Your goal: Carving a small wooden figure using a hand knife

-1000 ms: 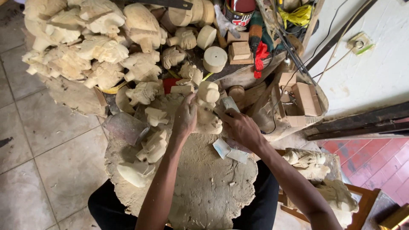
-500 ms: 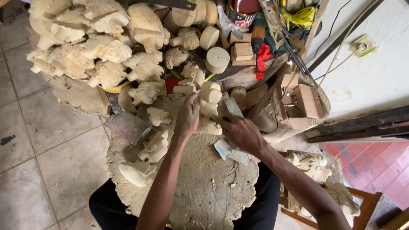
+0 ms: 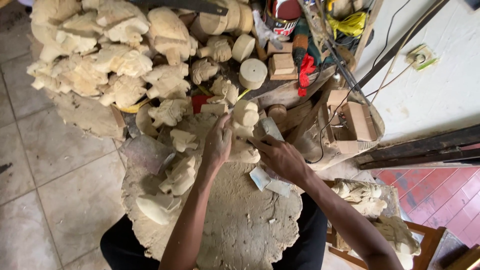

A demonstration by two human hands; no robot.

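Up close, the pale wooden carving (image 3: 244, 131), rough-cut with rounded knobs, sits on the counter (image 3: 235, 225) between both hands. Left hand (image 3: 218, 145) fingers curl closed against its left side, steadying it; right hand (image 3: 280, 156) fingers are wrapped shut around a flat grey sanding block (image 3: 269, 128) pressed to its right side.

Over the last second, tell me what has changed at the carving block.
Almost nothing. The left hand keeps its grip on the pale wooden carving, and the right hand still presses the sandpaper piece against it, shifting only slightly. The pile of carvings stayed put.
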